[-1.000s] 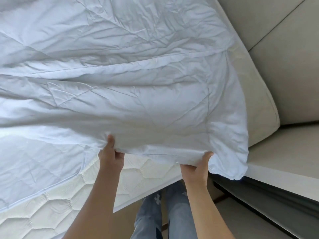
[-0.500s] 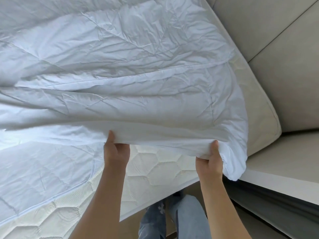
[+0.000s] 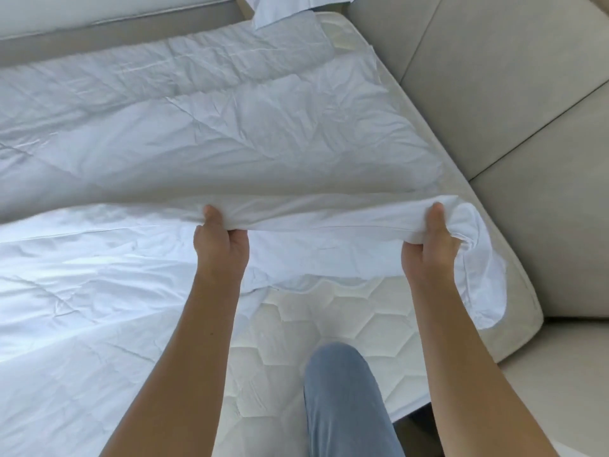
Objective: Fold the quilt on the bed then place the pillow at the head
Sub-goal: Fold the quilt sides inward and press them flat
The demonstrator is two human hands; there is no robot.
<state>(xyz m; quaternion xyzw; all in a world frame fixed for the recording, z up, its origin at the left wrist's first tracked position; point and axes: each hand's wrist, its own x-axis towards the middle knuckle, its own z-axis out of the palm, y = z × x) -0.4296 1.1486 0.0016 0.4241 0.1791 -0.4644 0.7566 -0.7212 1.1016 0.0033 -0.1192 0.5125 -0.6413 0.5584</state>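
A white quilt (image 3: 230, 133) covers most of the mattress (image 3: 313, 328), whose cream hexagon stitching shows bare near me. My left hand (image 3: 219, 245) grips the quilt's near edge, lifted off the bed. My right hand (image 3: 431, 242) grips the same edge at its right corner, where cloth bunches and hangs down beside the hand. The edge stretches taut between the two hands above the mattress. A white pillow corner (image 3: 283, 8) shows at the top of the frame, beyond the quilt.
A beige padded wall (image 3: 494, 94) runs along the bed's right side. A pale ledge (image 3: 115, 11) lies past the far edge. My leg in blue jeans (image 3: 342, 400) is over the mattress's near part.
Both hands have carried the quilt's edge forward over the bed, baring more mattress. The view has tilted up, showing the far side and the pillow corner. My leg has come up over the mattress.
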